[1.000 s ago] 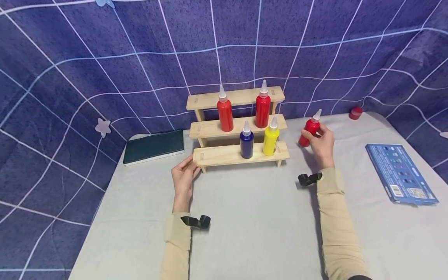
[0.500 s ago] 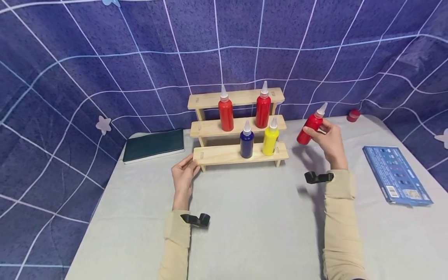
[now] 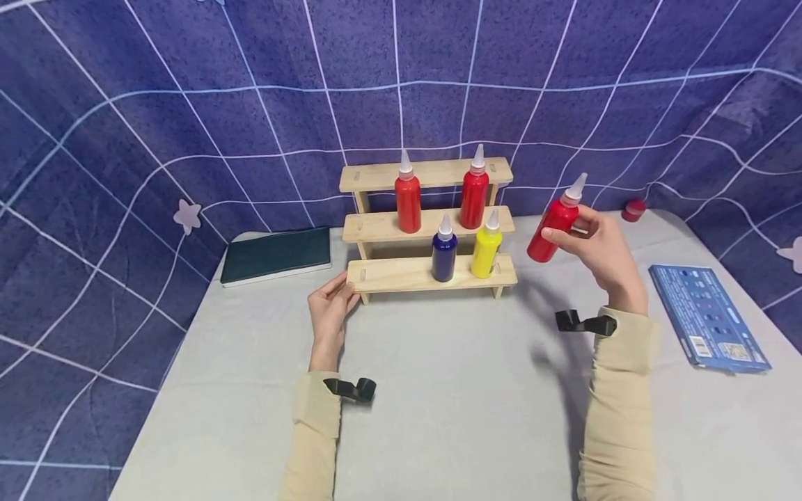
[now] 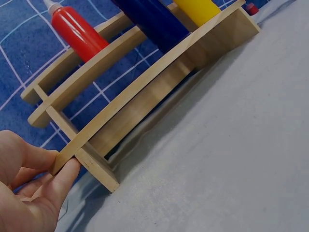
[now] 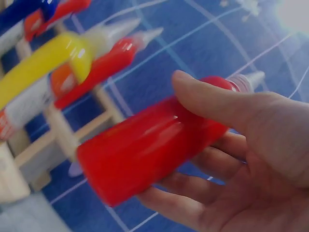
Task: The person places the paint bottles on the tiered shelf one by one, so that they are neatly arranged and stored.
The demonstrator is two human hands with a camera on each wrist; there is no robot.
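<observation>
A three-step wooden rack [image 3: 391,275] stands at the back of the table. My left hand [image 3: 328,313] pinches the left end of its lowest board between thumb and fingers, also plain in the left wrist view. On the middle step are two red squeeze bottles, a left one [image 3: 409,204] and a right one [image 3: 474,200]. A dark blue bottle [image 3: 443,257] and a yellow bottle [image 3: 486,252] stand on the lowest step. Right of the rack my right hand [image 3: 601,254] grips another red squeeze bottle [image 3: 553,229], tilted with its white nozzle up and right, raised off the table.
A dark green notebook [image 3: 276,256] lies left of the rack. At the back right sits a small red cap-like piece [image 3: 633,210], and a blue printed box [image 3: 709,316] lies near the right edge. A blue patterned cloth [image 3: 351,69] hangs behind.
My right hand has lifted the red bottle off the table and moved a little to the right, tilting it more. My left hand keeps its hold on the rack.
</observation>
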